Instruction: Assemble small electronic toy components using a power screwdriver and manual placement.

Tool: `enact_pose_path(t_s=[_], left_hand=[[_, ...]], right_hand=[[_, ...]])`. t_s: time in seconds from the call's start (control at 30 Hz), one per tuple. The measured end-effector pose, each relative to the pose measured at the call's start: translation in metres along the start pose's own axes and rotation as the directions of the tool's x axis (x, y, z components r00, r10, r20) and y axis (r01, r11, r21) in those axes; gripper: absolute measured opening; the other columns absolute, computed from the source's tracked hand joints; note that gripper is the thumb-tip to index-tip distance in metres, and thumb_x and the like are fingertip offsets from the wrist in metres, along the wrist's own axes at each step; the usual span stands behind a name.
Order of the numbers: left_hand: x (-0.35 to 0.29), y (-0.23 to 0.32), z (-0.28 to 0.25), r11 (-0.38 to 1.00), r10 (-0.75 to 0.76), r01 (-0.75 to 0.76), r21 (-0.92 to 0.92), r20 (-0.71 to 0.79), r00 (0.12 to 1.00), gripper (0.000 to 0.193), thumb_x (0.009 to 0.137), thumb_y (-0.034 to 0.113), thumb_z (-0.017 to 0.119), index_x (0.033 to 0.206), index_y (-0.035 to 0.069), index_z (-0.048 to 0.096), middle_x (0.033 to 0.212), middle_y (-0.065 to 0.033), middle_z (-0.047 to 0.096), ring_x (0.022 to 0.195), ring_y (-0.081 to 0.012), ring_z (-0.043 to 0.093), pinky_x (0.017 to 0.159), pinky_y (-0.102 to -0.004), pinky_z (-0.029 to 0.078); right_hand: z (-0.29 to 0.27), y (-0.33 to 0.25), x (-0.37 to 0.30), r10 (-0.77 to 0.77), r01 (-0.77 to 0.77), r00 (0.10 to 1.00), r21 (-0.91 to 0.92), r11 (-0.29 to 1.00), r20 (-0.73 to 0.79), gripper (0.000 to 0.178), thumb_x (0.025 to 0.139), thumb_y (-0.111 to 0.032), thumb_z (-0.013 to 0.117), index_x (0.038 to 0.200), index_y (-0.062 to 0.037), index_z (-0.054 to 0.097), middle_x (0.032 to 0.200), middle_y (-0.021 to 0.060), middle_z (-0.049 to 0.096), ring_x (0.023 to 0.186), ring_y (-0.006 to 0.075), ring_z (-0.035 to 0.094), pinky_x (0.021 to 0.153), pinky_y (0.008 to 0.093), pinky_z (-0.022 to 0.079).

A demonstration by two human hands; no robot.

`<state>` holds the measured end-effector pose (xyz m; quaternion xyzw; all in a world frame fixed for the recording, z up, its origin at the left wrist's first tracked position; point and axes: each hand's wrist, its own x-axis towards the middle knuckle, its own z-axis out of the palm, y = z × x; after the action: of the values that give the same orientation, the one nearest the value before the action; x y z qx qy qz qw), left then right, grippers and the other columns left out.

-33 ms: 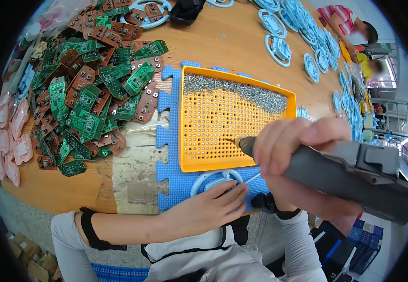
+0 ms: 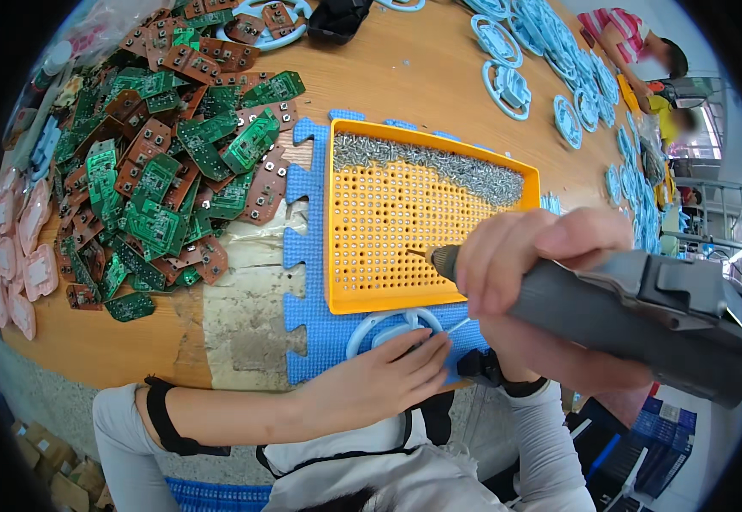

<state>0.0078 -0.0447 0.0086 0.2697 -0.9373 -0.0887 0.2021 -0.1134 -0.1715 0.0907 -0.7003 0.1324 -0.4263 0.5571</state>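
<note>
My right hand (image 2: 516, 260) is closed round a dark grey electric screwdriver (image 2: 619, 311). Its thin bit points left, over the holes of a yellow tray (image 2: 388, 300). Small silver screws (image 2: 439, 168) are heaped along the tray's far side. In front of the tray, my left hand (image 2: 388, 375) lies over a light-blue plastic wheel-shaped part (image 2: 371, 328), fingers bent together on it. The hand hides much of that part, which rests on a blue foam mat (image 2: 309, 346).
Green and brown circuit boards (image 2: 157, 183) are piled at the left, beside pink plastic pieces (image 2: 40, 273). More light-blue wheel parts (image 2: 550, 51) cover the far right of the table. A black object (image 2: 337, 19) lies at the back. Other people (image 2: 636, 51) are at far right.
My right hand and the screwdriver have shifted very slightly left and up. My left hand and the wheel part look unmoved.
</note>
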Motion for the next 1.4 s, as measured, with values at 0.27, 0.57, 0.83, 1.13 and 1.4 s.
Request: enact_pose_path(t_s=[0.27,0.57,0.83,1.13,1.4], left_hand=[[0.001,-0.001,-0.001,0.999,-0.021,0.023,-0.039,0.051,0.998,0.042,0.086,0.018,0.046,0.124,0.0,0.052,0.133,-0.0148,0.051,0.129,-0.0264,0.045,0.112,-0.0399,0.032],[0.001,-0.002,-0.005,0.999,-0.041,0.043,-0.015,0.1,0.994,0.047,0.087,0.017,0.046,0.131,0.002,0.049,0.135,-0.013,0.05,0.131,-0.0251,0.043,0.114,-0.0389,0.03],[0.0,0.002,-0.001,0.997,0.002,-0.01,0.081,0.087,0.996,0.047,0.087,0.018,0.046,0.129,-0.001,0.053,0.135,-0.0133,0.051,0.131,-0.0246,0.042,0.115,-0.0378,0.028],[0.002,0.004,-0.001,0.999,0.018,-0.015,-0.032,0.099,0.995,0.034,0.083,0.017,0.051,0.112,0.002,0.059,0.115,-0.0047,0.055,0.12,-0.0181,0.046,0.111,-0.0314,0.032],[0.001,0.002,-0.001,0.998,0.047,-0.043,-0.038,0.127,0.991,0.038,0.083,0.018,0.051,0.116,0.0,0.058,0.122,-0.0075,0.055,0.126,-0.0206,0.044,0.114,-0.0337,0.03]], right_hand=[[-0.005,-0.005,-0.005,0.305,-0.306,0.952,-0.039,0.951,-0.026,0.082,0.074,-0.08,0.054,0.108,-0.0065,0.041,0.065,0.0086,0.054,0.051,0.0185,0.051,0.051,0.0324,0.044],[-0.003,-0.008,-0.003,0.144,-0.145,0.989,-0.03,0.989,-0.019,0.071,0.079,-0.071,0.057,0.108,-0.0068,0.044,0.064,0.0051,0.055,0.05,0.0155,0.053,0.046,0.028,0.045],[-0.001,-0.019,-0.002,-0.009,0.008,1.0,-0.032,0.999,-0.008,0.062,0.083,-0.063,0.06,0.108,-0.0071,0.047,0.064,0.002,0.057,0.048,0.0129,0.054,0.042,0.0241,0.045],[-0.014,-0.037,-0.03,-0.006,-0.036,0.978,0.197,0.98,0.21,0.019,0.09,-0.003,0.058,0.098,0.0037,0.042,0.067,0.0193,0.06,0.051,0.0286,0.059,0.047,0.0393,0.052],[0.002,-0.022,-0.054,-0.035,0.033,0.999,0.167,0.985,0.008,0.016,0.09,-0.003,0.057,0.092,0.0064,0.045,0.061,0.0179,0.056,0.047,0.0264,0.055,0.044,0.0372,0.049]])
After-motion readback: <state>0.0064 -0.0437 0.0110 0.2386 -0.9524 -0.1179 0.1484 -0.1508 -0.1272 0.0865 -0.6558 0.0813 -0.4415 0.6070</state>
